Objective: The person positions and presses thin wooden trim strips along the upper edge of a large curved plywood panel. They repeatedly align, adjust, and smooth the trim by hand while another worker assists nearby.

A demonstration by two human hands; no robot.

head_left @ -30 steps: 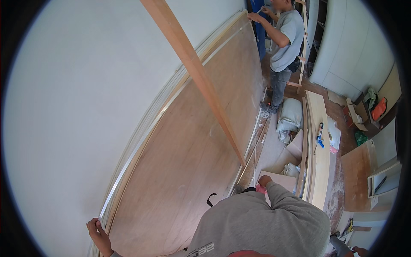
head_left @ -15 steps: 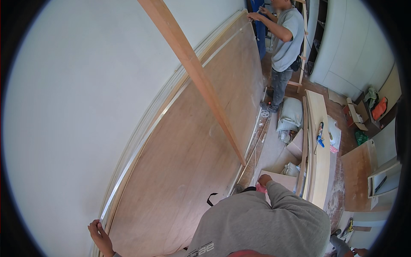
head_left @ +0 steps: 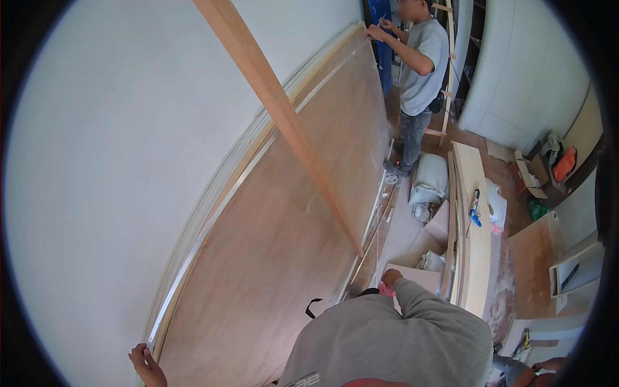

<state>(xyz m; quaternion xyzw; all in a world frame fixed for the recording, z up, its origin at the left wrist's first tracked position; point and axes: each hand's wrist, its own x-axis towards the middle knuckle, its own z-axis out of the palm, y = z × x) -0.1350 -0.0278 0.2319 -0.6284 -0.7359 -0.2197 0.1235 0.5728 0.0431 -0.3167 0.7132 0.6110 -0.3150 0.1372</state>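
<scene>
A large plywood sheet (head_left: 277,213) leans on edge against the white wall, with other sheets behind it. Along its upper edge runs a long, thin, pale strip (head_left: 177,287). My left hand (head_left: 147,366) pinches the near end of this strip at the lower left. My right hand (head_left: 391,278) is closed in front of my body, beside a small pink item (head_left: 386,289); what lies inside the fingers is hidden. A co-worker (head_left: 422,71) stands at the far end of the sheet, both hands raised to its upper corner.
A wooden post (head_left: 284,116) slants across the sheet. To the right lie stacked boards (head_left: 474,258) with a blue-handled caulking gun (head_left: 476,209) on top, and filled sacks (head_left: 430,177). Another person's arm (head_left: 548,365) shows at the lower right.
The view has tilted slightly, so the far end of the sheet and the co-worker sit lower and more to the left. Both my hands keep nearly the same places.
</scene>
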